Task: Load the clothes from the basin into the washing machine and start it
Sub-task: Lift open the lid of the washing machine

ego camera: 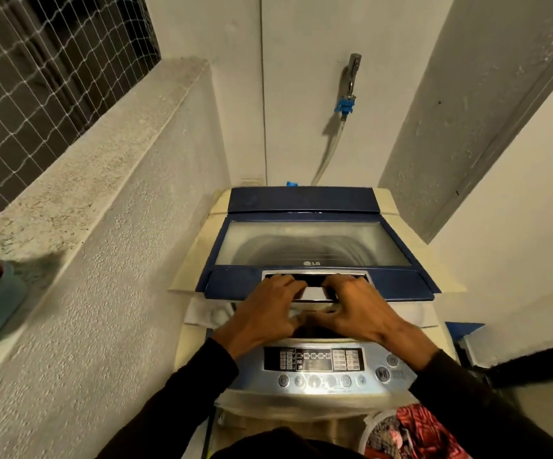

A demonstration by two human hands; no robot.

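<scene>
I see the washing machine [315,293] standing in a narrow corner, its back against the white wall, and I use it as my landmark. Its blue-framed lid [315,246] with a clear window lies over the tub, the front edge slightly lifted off the body. To the left of the machine runs a rough concrete ledge [80,180] with netting [37,71] above it. Low at the machine's front right corner sits the basin [372,429], holding a heap of red and patterned clothes [414,429]. My left hand [265,309] and right hand [358,309] both sit at the lid's front handle recess [315,286], fingers curled over its edge and gripping it, thumbs underneath, side by side and nearly touching. Just in front of the hands is the control panel [318,366] with its dark display and row of round buttons. Above the machine on the wall hangs a tap [351,77] with a blue connector and hose.
</scene>
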